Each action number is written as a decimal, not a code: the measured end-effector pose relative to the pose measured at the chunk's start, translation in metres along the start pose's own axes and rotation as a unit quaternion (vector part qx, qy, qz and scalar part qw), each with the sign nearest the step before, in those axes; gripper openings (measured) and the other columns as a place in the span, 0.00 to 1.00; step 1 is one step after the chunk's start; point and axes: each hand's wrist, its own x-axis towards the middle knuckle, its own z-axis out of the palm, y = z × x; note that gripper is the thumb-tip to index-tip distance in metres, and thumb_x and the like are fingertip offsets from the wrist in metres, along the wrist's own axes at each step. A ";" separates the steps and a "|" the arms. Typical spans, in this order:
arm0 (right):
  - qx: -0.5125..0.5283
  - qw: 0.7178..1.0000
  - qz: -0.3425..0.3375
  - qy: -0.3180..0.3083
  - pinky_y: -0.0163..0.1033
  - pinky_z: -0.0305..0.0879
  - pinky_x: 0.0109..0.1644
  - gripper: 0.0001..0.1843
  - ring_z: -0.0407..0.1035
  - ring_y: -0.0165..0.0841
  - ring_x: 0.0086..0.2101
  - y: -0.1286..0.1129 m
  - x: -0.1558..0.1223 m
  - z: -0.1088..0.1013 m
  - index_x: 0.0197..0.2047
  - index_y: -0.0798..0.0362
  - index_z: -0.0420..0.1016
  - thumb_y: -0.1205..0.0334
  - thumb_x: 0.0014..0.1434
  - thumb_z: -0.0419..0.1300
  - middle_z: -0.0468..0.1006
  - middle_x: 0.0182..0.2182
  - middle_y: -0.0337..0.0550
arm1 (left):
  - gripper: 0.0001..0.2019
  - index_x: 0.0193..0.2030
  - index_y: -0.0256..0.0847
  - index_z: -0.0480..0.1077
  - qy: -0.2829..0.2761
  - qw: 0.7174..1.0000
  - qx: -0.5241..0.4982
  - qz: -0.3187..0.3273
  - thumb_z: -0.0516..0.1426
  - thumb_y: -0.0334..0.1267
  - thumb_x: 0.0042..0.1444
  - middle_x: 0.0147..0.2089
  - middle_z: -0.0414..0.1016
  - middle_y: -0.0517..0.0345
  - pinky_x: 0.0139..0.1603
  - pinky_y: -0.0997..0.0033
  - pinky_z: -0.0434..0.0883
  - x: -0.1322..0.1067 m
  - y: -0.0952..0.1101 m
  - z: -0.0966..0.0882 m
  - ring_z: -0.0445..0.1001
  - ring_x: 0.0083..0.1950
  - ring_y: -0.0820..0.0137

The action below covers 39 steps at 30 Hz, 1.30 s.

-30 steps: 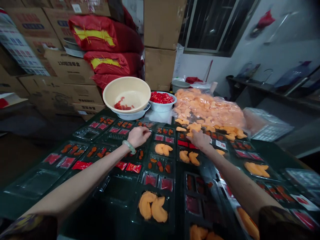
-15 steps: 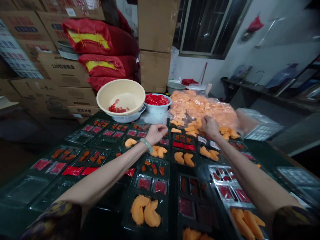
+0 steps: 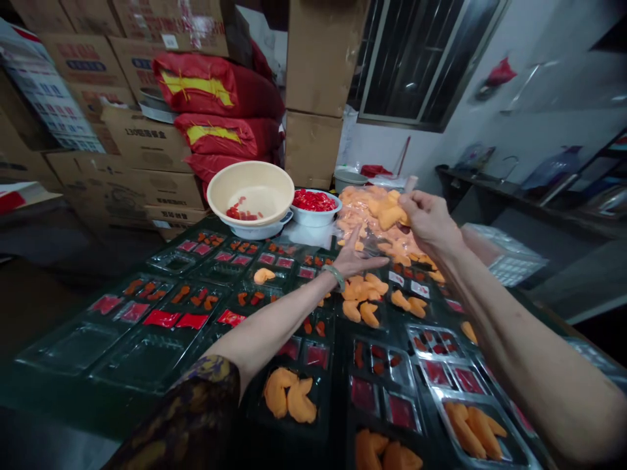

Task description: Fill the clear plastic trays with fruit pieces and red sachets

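Note:
My right hand [image 3: 428, 219] is raised over the far side of the table, its fingers pinched on a few orange fortune cookies [image 3: 386, 210]. Fingers spread, my left hand [image 3: 360, 261] reaches past a small heap of fortune cookies [image 3: 365, 287]; whether it touches any is unclear. Beneath my right hand lies a large clear bag of fortune cookies [image 3: 360, 202], some spilling onto the trays. Clear plastic trays [image 3: 313, 395] cover the table, many with small reddish-brown pieces, red packets [image 3: 191, 320] and a pair of cookies.
A cream basin [image 3: 249, 189] with some red pieces rests on a pale basin at the back. Beside it stands a white basin of red packets [image 3: 313, 201]. Red sacks [image 3: 220, 85] and cardboard boxes [image 3: 147, 150] are stacked behind. A clear plastic container [image 3: 504, 254] sits to the right.
My right hand has risen with fortune cookies in its grip. My left hand has moved right and its fingers have spread. More cookies now lie heaped at the middle tray. The view has shifted slightly.

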 end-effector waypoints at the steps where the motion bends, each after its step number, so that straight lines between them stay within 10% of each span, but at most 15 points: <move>1: -0.001 1.000 0.014 -0.014 0.30 0.48 0.15 0.11 0.53 0.22 0.13 -0.006 -0.003 0.004 0.20 0.54 0.62 0.60 0.50 0.58 0.61 0.14 0.32 | 0.52 0.66 0.53 0.41 -0.015 0.997 -0.067 -0.019 0.67 0.41 0.37 0.60 0.58 0.43 0.41 0.56 0.71 -0.002 0.003 0.003 0.71 0.47 0.58; 7: -0.010 0.980 0.155 -0.124 0.28 0.46 0.13 0.13 0.53 0.22 0.12 -0.015 -0.036 0.019 0.18 0.54 0.62 0.61 0.48 0.61 0.61 0.11 0.31 | 0.29 0.57 0.45 0.59 -0.091 0.959 -0.267 -0.013 0.59 0.36 0.46 0.40 0.72 0.54 0.29 0.68 0.71 -0.033 0.040 -0.016 0.75 0.35 0.66; 12: 0.088 0.958 0.185 -0.200 0.27 0.45 0.13 0.13 0.56 0.21 0.14 -0.021 -0.067 0.051 0.24 0.55 0.66 0.58 0.45 0.66 0.67 0.16 0.35 | 0.07 0.36 0.34 0.67 0.066 0.984 -0.162 -0.027 0.59 0.28 0.48 0.24 0.70 0.59 0.18 0.79 0.58 -0.065 0.065 -0.054 0.67 0.19 0.78; 20: 0.121 0.887 0.276 -0.351 0.28 0.48 0.13 0.17 0.55 0.22 0.15 -0.021 -0.117 0.089 0.24 0.52 0.71 0.53 0.35 0.72 0.67 0.17 0.37 | 0.04 0.32 0.34 0.64 0.312 0.946 -0.086 -0.001 0.55 0.24 0.52 0.23 0.69 0.61 0.18 0.79 0.54 -0.132 0.099 -0.148 0.62 0.18 0.82; 27: 0.175 0.797 0.380 -0.435 0.29 0.57 0.18 0.18 0.60 0.22 0.18 -0.012 -0.155 0.104 0.32 0.56 0.74 0.58 0.38 0.71 0.71 0.21 0.39 | 0.14 0.38 0.33 0.71 0.109 0.974 0.109 -0.166 0.60 0.25 0.40 0.27 0.72 0.59 0.21 0.80 0.58 -0.219 0.099 -0.210 0.64 0.22 0.79; 32: 0.206 0.772 0.386 -0.461 0.29 0.61 0.20 0.19 0.64 0.24 0.19 -0.006 -0.176 0.138 0.34 0.56 0.72 0.64 0.36 0.70 0.74 0.22 0.40 | 0.12 0.28 0.37 0.70 -0.054 0.942 0.265 -0.197 0.64 0.26 0.32 0.22 0.70 0.64 0.24 0.78 0.60 -0.225 0.090 -0.217 0.65 0.23 0.76; 39: 0.041 0.866 0.302 -0.396 0.30 0.57 0.19 0.08 0.66 0.28 0.20 0.017 -0.213 0.178 0.26 0.54 0.65 0.65 0.44 0.63 0.70 0.17 0.36 | 0.10 0.16 0.40 0.71 -0.163 0.886 0.396 -0.179 0.61 0.21 0.31 0.18 0.70 0.62 0.26 0.76 0.59 -0.212 0.069 -0.194 0.65 0.23 0.74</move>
